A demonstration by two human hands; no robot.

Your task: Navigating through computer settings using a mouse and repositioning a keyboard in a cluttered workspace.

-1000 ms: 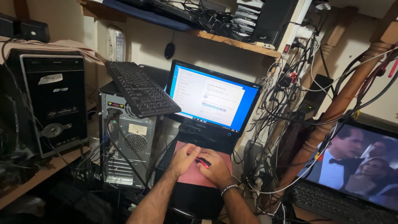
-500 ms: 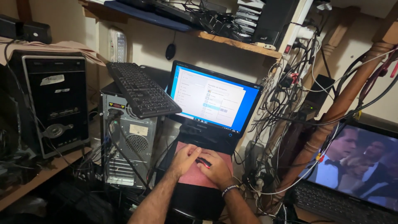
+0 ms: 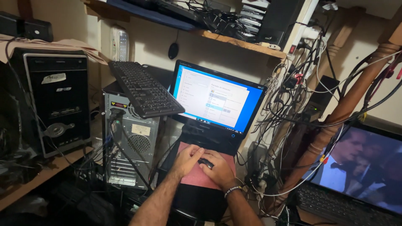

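Left hand resting flat with fingers spread on a reddish pad, right hand curled around a small dark mouse on that pad, lit monitor just beyond, black keyboard atop a grey computer case at left.

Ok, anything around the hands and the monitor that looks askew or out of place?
Yes. The black keyboard lies tilted on top of the grey computer case, overhanging its edge. A dense tangle of cables hangs beside the monitor. The left hand and right hand rest on a reddish pad, the right hand on a small black mouse.
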